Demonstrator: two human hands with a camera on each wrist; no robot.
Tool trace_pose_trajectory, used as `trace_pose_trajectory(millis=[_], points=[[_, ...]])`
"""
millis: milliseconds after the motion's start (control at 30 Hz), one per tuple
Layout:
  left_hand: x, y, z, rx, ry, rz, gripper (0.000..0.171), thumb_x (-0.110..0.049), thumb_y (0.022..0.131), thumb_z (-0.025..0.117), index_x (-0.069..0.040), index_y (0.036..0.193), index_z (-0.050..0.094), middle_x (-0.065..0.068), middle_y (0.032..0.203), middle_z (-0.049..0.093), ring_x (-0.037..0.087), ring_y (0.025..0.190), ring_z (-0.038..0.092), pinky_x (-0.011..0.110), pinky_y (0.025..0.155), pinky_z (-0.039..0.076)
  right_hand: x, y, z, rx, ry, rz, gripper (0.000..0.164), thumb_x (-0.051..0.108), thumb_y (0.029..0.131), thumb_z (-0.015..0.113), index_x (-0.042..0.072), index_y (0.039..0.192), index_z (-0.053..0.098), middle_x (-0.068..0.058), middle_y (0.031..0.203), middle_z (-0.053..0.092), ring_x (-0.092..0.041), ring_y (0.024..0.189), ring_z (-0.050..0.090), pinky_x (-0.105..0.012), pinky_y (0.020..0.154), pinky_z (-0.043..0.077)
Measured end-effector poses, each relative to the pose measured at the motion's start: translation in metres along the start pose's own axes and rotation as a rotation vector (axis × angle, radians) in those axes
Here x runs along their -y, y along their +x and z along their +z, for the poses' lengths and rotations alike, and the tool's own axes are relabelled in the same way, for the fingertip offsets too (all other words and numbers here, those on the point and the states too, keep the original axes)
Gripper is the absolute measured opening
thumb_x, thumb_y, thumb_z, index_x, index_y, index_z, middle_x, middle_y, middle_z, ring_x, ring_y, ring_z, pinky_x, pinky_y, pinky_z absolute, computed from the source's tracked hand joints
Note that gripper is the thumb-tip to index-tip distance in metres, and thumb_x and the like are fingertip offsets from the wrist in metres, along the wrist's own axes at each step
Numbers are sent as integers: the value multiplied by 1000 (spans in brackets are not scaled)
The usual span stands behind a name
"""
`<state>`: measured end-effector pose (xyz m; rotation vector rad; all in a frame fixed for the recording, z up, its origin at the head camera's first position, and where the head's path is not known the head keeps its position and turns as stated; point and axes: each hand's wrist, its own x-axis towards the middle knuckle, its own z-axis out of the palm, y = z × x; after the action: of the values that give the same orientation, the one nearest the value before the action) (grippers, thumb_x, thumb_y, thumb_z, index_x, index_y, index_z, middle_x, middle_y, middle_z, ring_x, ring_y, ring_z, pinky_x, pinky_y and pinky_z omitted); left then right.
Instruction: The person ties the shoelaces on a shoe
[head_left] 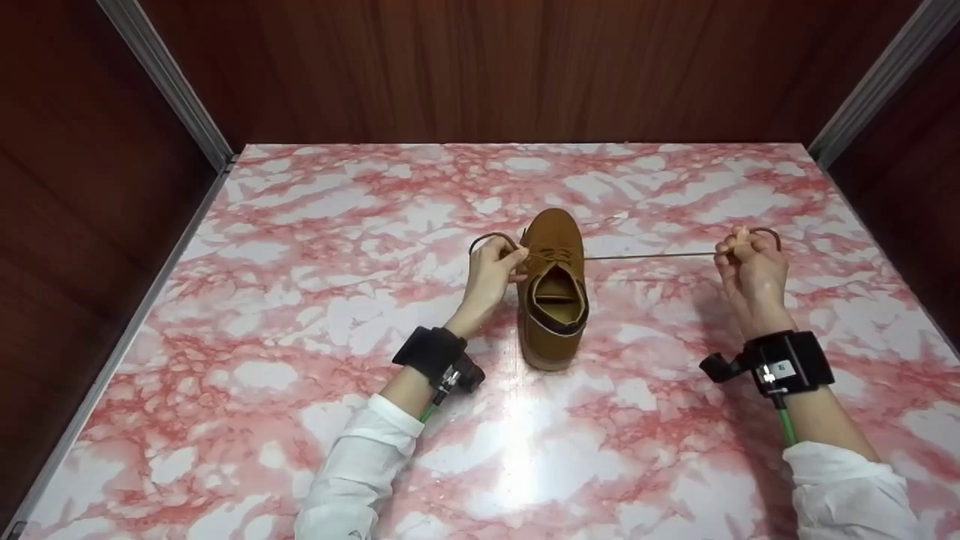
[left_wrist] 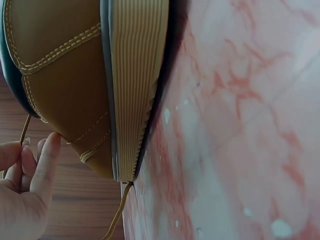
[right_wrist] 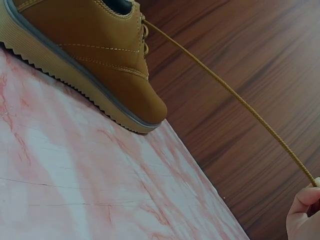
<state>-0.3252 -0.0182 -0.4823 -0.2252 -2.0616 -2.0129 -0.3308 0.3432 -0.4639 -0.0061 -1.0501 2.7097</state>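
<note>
shoe (head_left: 553,289): you see matt tan suede-like cloth with pale stitching
sole (left_wrist: 131,85): ribbed, rubbery, matt
lace (right_wrist: 235,97): braided brown cord, rough
table (head_left: 300,247): pink-white marble look, smooth, glossy where your light glares
walls (head_left: 480,67): dark wood grain, satin
frame (head_left: 169,82): grey metal

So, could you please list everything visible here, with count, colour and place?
shoe: one, tan-brown, upright at the table's middle, toe pointing away.
shoelace: one, brown, pulled taut from the eyelets toward the right; a loop shows on the left.
table: one, pink-and-white marble pattern.
walls: dark wood panels, behind and at both sides.
wrist cameras: two, black, one on each wrist.
sleeves: two, white.
left hand: pinches the lace beside the shoe.
right hand: pinches the taut end.
</note>
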Motion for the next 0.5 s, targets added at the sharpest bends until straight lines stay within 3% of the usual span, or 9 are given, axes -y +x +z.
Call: trace_pose_trajectory(millis=[133, 267, 367, 500], points=[[0, 2, 3, -29, 50, 31, 29, -36, 62, 50, -8, 65, 46, 4, 63, 46, 13, 48, 47, 22, 38, 38, -2, 0, 1, 7, 10, -3, 32, 7, 68, 48, -9, 94, 38, -15, 76, 41, -23, 66, 42, -27, 53, 35], [1, 5, 8, -94, 227, 104, 28, -42, 62, 46, -14, 63, 48, -4, 58, 46, 6, 46, 43, 18, 40, 36, -4, 0, 3, 17, 22, 18, 34, 9, 68, 48, -8, 95, 37, -15, 76, 40, -23, 66, 41, -27, 52, 34], [2, 6, 12, -133, 329, 118, 28, -45, 62, 44, -18, 63, 49, -7, 54, 44, 5, 43, 40, 18, 39, 33, -4, 0, 6, 21, 17, 39, 36, 10, 68, 48, -7, 98, 36, -14, 76, 40, -22, 66, 42, -27, 50, 34], [-1, 4, 15, -128, 330, 100, 27, -46, 61, 45, -20, 65, 50, -8, 54, 46, 5, 41, 41, 19, 39, 33, -3, -2, 8, 8, -45, 56, 39, 14, 68, 49, -5, 99, 37, -14, 77, 42, -24, 71, 42, -29, 54, 34]])
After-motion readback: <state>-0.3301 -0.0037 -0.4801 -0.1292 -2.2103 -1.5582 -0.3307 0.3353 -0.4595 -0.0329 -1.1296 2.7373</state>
